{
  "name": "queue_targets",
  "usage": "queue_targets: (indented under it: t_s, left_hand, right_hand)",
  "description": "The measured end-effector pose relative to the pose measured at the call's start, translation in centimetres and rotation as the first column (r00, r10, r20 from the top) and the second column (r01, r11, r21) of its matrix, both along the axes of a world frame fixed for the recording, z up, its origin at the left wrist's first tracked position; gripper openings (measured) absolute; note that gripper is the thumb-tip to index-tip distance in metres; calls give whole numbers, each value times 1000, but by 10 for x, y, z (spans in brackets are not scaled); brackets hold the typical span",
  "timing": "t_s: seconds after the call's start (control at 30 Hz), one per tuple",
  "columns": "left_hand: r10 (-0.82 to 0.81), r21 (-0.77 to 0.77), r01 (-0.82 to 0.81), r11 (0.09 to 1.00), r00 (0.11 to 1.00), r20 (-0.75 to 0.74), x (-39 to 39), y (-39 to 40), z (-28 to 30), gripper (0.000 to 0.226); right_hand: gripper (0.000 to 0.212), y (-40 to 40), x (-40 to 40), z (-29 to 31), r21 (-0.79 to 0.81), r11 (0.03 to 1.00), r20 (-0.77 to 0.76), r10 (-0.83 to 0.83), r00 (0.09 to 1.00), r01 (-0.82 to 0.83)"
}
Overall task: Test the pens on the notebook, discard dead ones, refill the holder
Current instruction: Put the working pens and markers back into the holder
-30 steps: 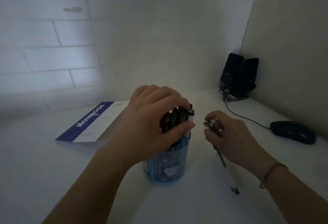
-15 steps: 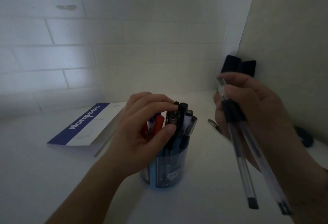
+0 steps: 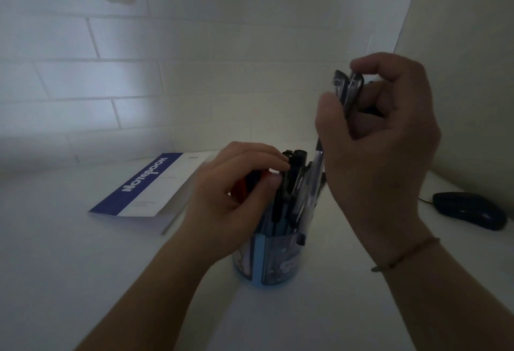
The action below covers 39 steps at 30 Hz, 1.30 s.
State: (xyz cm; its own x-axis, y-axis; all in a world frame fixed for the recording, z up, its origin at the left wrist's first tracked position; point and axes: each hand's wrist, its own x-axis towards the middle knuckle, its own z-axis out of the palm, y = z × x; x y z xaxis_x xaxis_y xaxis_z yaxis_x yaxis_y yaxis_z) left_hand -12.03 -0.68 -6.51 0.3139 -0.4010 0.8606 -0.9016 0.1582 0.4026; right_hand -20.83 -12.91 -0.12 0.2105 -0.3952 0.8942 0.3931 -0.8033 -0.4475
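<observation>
Closed notebook (image 3: 151, 186) lies left of centre on the desk (image 3: 69, 267), mouse (image 3: 470, 210) at the right edge, and the right hand (image 3: 381, 139) blocks the corner behind. That hand has swung in from the right, now pinching two pens (image 3: 347, 91) above the blue holder (image 3: 271, 263) at lower centre. Left hand (image 3: 236, 194) curls round the pens standing there.

holder (image 3: 274, 263): blue, cartoon print; notebook (image 3: 144, 186): blue band, white cover; mouse (image 3: 470, 210): black

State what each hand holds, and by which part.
Right hand grips two pens near their capped tops. Left hand pinches the tops of pens standing in the holder.
</observation>
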Motion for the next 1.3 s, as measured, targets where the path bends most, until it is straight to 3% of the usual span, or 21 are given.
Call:
queue_targets:
  t_s: [0.1, 0.27, 0.4, 0.6, 0.83, 0.9, 0.97, 1.03, 1.1, 1.13, 1.17, 1.23, 1.3]
  left_hand:
    - [-19, -82, 9, 997, 992, -125, -1, 0, -1, 16]
    - [-15, -41, 12, 999, 995, -95, 0, -1, -1, 14]
    - [-30, -24, 28, 999, 996, -79, 2, -2, 0, 13]
    - [-67, -69, 59, 996, 991, -115, -4, 1, 0, 26]
    - [12, -39, -9, 999, 998, 59, -4, -3, -2, 21]
    - [-9, -39, 10, 999, 1000, 19, -3, -3, -3, 22]
    - [-17, -38, 16, 999, 999, -32, -3, 0, -4, 29]
    - [-5, -10, 5, 1000, 1000, -12, -4, 1, -3, 32]
    - [2, 37, -4, 999, 999, 46, -5, -1, -2, 34]
    - [10, 54, -13, 998, 998, 65, -5, -2, -2, 35]
    - [17, 62, -21, 998, 998, 69, -5, -3, -2, 35]
    - [32, 57, -34, 998, 998, 47, -6, -4, -2, 33]
    - [44, 58, -46, 997, 999, 28, -6, -4, -1, 33]
  right_hand:
    - [24, 4, 9, -1, -26, 999, 25, -47, 999, 48]
    - [28, 10, 22, -14, -75, 995, 79, -54, 995, 60]
    - [24, 12, 22, -33, -218, 961, 99, -152, 983, 170]
    - [29, -8, 1, -61, -483, 871, -44, -128, 991, 91]
    - [13, -16, -4, -59, -607, 794, -105, -125, 987, 36]
    - [20, -19, -4, -66, -594, 804, -181, -109, 977, -21]
    - [35, -22, -11, -63, -507, 850, -254, 7, 967, -140]
    - [41, -37, -20, -50, -370, 906, -211, 136, 968, -208]
    - [27, -64, -25, -36, -189, 978, -158, 56, 986, -86]
    - [19, -84, -25, -37, -103, 994, -234, -43, 971, 19]
    - [15, -106, -24, -42, -84, 986, -402, -167, 900, 145]
    - [21, -149, -25, -71, -232, 926, -759, -363, 541, 297]
    - [30, -170, -28, -99, -286, 912, -902, -360, 237, 294]
